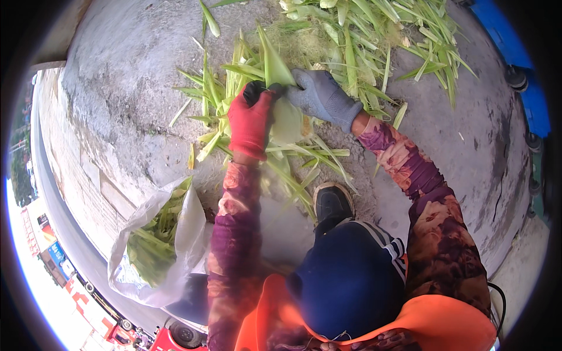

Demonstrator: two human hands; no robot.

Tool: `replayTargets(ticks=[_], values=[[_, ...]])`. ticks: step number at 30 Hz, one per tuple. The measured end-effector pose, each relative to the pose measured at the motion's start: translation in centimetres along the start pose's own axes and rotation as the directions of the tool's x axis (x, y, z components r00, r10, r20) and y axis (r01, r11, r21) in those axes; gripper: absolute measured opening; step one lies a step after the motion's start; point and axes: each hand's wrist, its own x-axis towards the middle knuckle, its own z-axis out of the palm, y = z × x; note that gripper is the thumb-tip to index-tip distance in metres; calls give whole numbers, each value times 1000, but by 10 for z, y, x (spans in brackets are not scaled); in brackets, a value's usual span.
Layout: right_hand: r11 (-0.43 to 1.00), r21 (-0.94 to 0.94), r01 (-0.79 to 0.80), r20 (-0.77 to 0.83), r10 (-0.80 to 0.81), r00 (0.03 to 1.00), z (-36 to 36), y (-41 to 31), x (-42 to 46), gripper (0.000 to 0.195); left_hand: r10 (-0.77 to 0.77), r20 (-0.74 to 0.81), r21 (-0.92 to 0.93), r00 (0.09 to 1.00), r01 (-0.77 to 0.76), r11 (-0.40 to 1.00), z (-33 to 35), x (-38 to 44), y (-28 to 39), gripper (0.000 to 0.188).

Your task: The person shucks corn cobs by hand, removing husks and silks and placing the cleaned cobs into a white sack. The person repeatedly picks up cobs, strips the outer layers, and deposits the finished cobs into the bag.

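Note:
My left hand point(252, 120), in a red glove with black fingertips, pinches a green corn husk point(275, 61). Close beside it, my right hand point(322, 96) wears a grey glove and grips the same husk near its lower end. Below both hands is a pale, blurred husk-covered form point(286, 123); whether it is a whole ear of corn I cannot tell. Stripped husk leaves point(210, 92) lie on the concrete around my hands, and the fingertips are partly hidden by the gloves and leaves.
A larger heap of husks and corn silk point(351, 30) spreads ahead. An open white sack point(189, 228) holding green husks point(151, 250) stands at my left. My shoe point(333, 202) rests on the concrete ground point(127, 74). Blue wheeled containers point(505, 35) line the right edge.

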Motion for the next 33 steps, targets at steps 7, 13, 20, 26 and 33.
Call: replayTargets(ticks=[7, 13, 20, 26, 33], values=[[925, -363, 111, -32, -131, 991, -7, 103, 25, 34, 7, -66, -295, 998, -26, 955, -14, -29, 4, 16], [852, 502, -148, 260, 15, 966, 6, -4, 16, 40, -1, -227, -186, 974, -42, 982, -39, -8, 3, 15], [998, -6, 62, -51, -62, 997, 37, -31, 8, 27, 22, -117, -234, 993, -50, 971, -19, -25, -2, 13], [958, 113, -265, -67, 273, 960, 20, 32, 25, 30, 123, -116, -146, 986, -139, 979, -30, -36, 27, 24], [972, 223, -80, -62, 96, 993, 32, -32, -8, 25, 28, -106, -26, 994, -31, 999, -32, -11, -16, 22]])
